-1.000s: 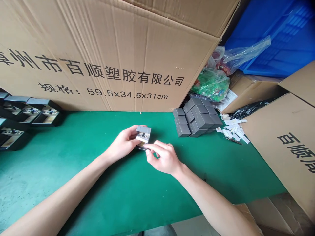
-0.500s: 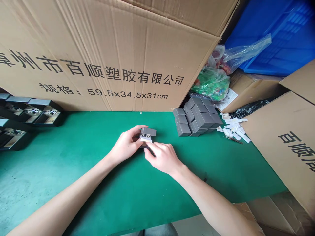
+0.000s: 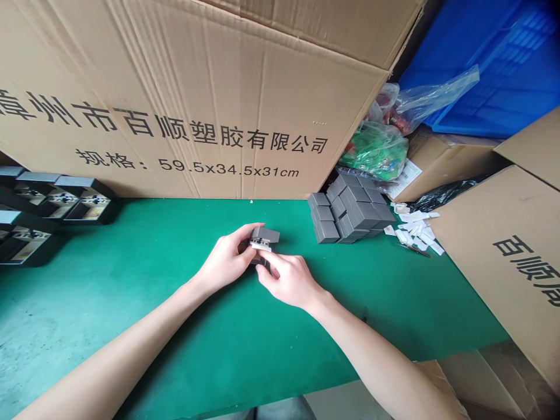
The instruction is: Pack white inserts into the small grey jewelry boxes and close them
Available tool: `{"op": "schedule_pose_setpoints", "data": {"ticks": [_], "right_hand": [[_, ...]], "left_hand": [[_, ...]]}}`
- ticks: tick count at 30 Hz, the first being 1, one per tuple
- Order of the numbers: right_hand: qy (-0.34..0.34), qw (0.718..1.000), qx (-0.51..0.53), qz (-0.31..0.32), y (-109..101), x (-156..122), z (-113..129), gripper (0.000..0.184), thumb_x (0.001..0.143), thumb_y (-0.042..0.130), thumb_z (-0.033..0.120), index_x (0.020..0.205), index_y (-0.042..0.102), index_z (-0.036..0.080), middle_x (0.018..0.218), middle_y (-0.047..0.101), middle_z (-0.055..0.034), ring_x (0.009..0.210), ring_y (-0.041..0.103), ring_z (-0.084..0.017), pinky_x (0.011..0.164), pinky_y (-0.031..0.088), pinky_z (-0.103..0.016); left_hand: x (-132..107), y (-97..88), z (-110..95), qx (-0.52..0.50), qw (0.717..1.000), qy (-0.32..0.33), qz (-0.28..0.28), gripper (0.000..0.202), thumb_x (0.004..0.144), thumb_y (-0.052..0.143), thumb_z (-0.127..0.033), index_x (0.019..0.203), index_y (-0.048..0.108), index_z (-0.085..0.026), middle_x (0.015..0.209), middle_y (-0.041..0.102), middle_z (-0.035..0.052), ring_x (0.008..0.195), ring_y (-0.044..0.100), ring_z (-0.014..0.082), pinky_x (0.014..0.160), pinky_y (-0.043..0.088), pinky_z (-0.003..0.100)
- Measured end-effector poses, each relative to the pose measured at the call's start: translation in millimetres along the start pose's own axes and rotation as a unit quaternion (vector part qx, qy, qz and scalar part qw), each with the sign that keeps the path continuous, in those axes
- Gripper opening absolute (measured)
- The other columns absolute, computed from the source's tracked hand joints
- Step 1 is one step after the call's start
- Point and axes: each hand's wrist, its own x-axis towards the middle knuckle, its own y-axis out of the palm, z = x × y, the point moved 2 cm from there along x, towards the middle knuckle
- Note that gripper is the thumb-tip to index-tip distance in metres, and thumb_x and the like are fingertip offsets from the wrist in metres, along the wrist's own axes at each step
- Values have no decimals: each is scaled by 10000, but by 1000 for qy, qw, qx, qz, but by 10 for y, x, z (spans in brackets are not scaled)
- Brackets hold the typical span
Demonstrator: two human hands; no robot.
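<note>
Near the middle of the green table (image 3: 210, 356), my left hand (image 3: 225, 259) is closed round the left side of a small dark grey plastic box (image 3: 266, 235). A white piece (image 3: 261, 247) shows in the box's near side, below its grey upper part. My right hand (image 3: 291, 279) has its index fingertip against that white piece, with the thumb lower down by the box's bottom edge. My fingers hide much of the box. Whether the right fingers grip it or only press on it, I cannot tell.
Grey boxes (image 3: 352, 207) are stacked to the right, beside loose white pieces (image 3: 417, 230). Several open black cases (image 3: 87, 201) stand at the left. A large carton (image 3: 196, 87) walls off the back; another carton (image 3: 516, 251) stands at the right, near bagged parts (image 3: 378, 149) and a blue crate (image 3: 472, 76).
The white piece appears tilted and seated a little deeper in the grey box, with my right index finger against it. The view has shifted slightly; both hands stay in nearly the same place.
</note>
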Motion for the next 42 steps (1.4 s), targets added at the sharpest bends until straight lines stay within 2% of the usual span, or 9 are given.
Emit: {"op": "schedule_pose_setpoints", "data": {"ticks": [4,8,15,21,27,30,36,42], "right_hand": [[-12,1000,13,-3,0,-14,-4,332,983,532,289,1263,685,193,760,755,-3,563,616,-119,571,419,-232],[-33,997,64,-32,8,-36,-20,324,997,481,252,1234,688,177,906,791,-32,618,656,-114,643,497,-226],[-22,995,97,-33,-9,-26,-29,420,996,471,271,1391,584,184,906,799,-19,594,658,-113,632,554,-229],[-17,995,92,-27,-29,-23,-21,429,1000,469,255,1412,570,192,979,804,-24,624,676,-111,674,580,-233],[-1,996,74,-43,-22,-26,-26,442,1001,457,258,1428,562,209,911,802,-7,607,670,-119,672,583,-240],[1,997,57,-42,-2,-31,-35,458,1003,451,270,1446,550,214,863,793,-2,591,655,-124,651,561,-237],[19,1000,14,-19,-9,-21,-18,497,985,464,288,1462,548,180,700,726,26,495,572,-120,567,475,-235],[28,999,18,-4,-21,-9,-9,486,986,475,287,1465,537,234,673,695,53,516,584,-119,566,447,-222]], "left_hand": [[-4,-6,-18,-4,1000,-2,9,538,901,550,-276,1431,568,-188,1264,740,82,1002,755,248,907,605,363],[-14,-13,-56,8,1000,-12,4,565,887,551,-267,1446,574,-180,1244,751,76,999,755,252,888,605,352],[-43,-18,-100,95,995,-20,3,640,901,514,-289,1534,518,-196,1001,799,40,828,748,240,732,593,323],[-46,-22,-122,112,994,-14,0,650,909,492,-316,1542,510,-169,924,786,28,705,704,203,632,556,276],[-40,-28,-141,128,992,-11,-16,652,887,495,-304,1521,536,-158,850,771,18,626,663,182,572,527,259],[-36,-30,-119,124,992,-12,-25,645,883,499,-303,1508,551,-149,910,786,33,662,686,193,612,551,271],[-32,-30,-73,88,996,-20,-26,639,898,517,-321,1516,539,-160,1089,790,66,880,748,248,793,603,338],[-39,-24,-79,68,997,-14,-15,651,870,553,-322,1502,554,-164,1067,793,80,858,760,264,782,617,362]]}}
